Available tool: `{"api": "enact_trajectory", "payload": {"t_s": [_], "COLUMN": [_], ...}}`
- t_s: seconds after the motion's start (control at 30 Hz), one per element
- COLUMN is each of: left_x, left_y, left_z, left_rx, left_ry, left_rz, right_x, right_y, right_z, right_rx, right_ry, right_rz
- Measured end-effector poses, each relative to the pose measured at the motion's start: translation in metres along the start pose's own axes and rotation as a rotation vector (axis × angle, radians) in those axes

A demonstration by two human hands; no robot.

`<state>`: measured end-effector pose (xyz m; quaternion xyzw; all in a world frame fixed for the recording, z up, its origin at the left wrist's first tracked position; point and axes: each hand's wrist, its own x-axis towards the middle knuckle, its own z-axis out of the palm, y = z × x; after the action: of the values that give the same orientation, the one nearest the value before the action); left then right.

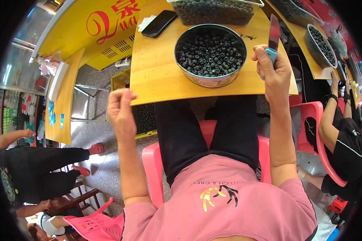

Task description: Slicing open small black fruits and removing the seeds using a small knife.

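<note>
My right hand (274,71) is closed round the blue handle of a knife (273,38), its blade pointing up, above the table's right side. My left hand (121,111) is raised just off the table's near left edge, fingers curled in; anything between them is hidden. A round tin bowl (211,81) with a pale printed outside stands on the table between my hands, touched by neither. It holds many small, dark, round, berry-like pieces (212,54).
The yellow wooden table (153,76) also bears a black phone (159,24) and a clear tub (213,12) of dark pieces. Below its left edge is a yellow crate (147,134). Other people sit or stand at both sides. Pink plastic chairs (96,225) stand around.
</note>
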<state>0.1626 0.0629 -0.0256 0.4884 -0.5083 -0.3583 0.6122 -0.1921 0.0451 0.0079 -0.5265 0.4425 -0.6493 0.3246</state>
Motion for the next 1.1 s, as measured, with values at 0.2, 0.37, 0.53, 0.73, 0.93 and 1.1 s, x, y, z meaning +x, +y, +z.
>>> {"api": "enact_trajectory", "payload": {"t_s": [0.2, 0.37, 0.53, 0.73, 0.93, 1.1], "left_x": [-0.016, -0.03, -0.036, -0.036, -0.039, -0.043], "left_y": [0.022, 0.032, 0.036, 0.038, 0.045, 0.048], "left_z": [0.104, 0.146, 0.154, 0.154, 0.153, 0.153], "left_rx": [-0.617, -0.771, -0.761, -0.735, -0.32, 0.102], "left_ry": [-0.394, -0.466, -0.499, -0.559, -0.544, -0.478], "left_rz": [-0.055, -0.166, -0.169, -0.186, 0.138, 0.446], "right_x": [-0.028, -0.038, -0.038, -0.038, -0.037, -0.036], "right_y": [-0.017, -0.029, -0.031, -0.026, -0.033, -0.029], "right_z": [0.022, 0.029, 0.025, 0.021, 0.021, 0.022], "right_rx": [0.022, 0.116, 0.143, 0.08, 0.005, 0.015], "right_ry": [-0.135, -0.231, -0.225, -0.201, -0.192, -0.166], "right_rz": [0.062, 0.113, 0.152, 0.096, 0.072, 0.041]}}
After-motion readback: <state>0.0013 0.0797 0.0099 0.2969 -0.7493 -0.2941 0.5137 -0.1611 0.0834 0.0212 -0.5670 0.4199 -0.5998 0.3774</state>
